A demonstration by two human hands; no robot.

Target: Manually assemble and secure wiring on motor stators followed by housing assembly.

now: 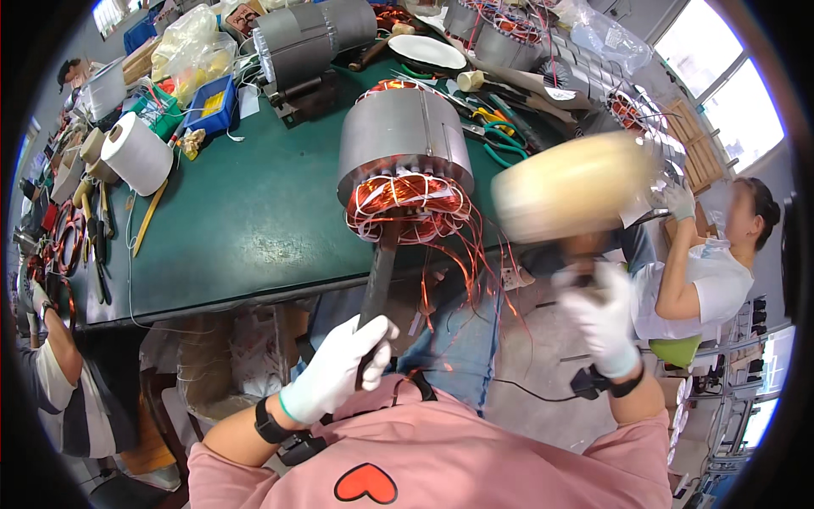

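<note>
A grey motor stator (405, 136) lies on its side at the bench's front edge. Its laced copper winding (409, 204) bulges toward me, with loose red and copper lead wires (462, 267) hanging over the edge. My left hand (335, 369), in a white glove, is closed round a dark flat bar (378, 276). The bar's far end meets the lower part of the winding; its tip is hidden there. My gloved right hand (600, 318) is closed on the handle of a mallet. The mallet's pale, thick head (568, 185) is raised right of the stator, blurred by motion.
On the green bench (263, 204) are a white thread cone (136, 154), a blue bin (214, 103), another stator housing (305, 42), a white dish (427, 53) and green-handled pliers (504, 146). A co-worker (708, 263) is at the right; another person's arm (59, 339) shows at far left.
</note>
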